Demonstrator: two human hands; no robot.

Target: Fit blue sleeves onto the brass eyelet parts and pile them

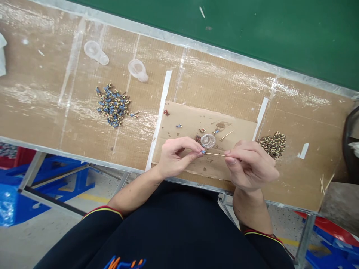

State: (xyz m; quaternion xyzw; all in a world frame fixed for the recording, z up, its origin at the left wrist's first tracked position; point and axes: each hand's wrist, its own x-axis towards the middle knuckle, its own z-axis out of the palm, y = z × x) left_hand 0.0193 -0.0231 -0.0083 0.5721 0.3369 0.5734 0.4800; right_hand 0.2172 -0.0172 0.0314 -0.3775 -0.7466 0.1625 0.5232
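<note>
- While the left hand point(179, 157) pinches a small blue piece point(203, 152) between thumb and forefinger, the right hand point(251, 164) clasps a thin wooden stick point(215, 154), its thumb pressed toward the forefinger.
- From the right hand's grip the thin wooden stick runs leftward, nearly level, with its far end at the small blue piece; whether the two touch is too small to tell.
- Just beyond the pinched piece, slightly to its right, stands a clear cup point(208, 140), with dark red bits point(198, 138) just beside its left side.
- Past the clear cup, beyond the gap between the two grips, a second stick point(227, 135) lies near a dark stain point(223, 125) on the cardboard sheet point(244, 130).
- Beyond the left hand lies a loose blue figure point(178, 126).
- Well to the left of the left hand's pinch, and farther out, sits a blue-and-cream heap point(113, 106).
- To the right of the right hand's grip, slightly beyond it, sits a brown-and-cream heap point(272, 145).
</note>
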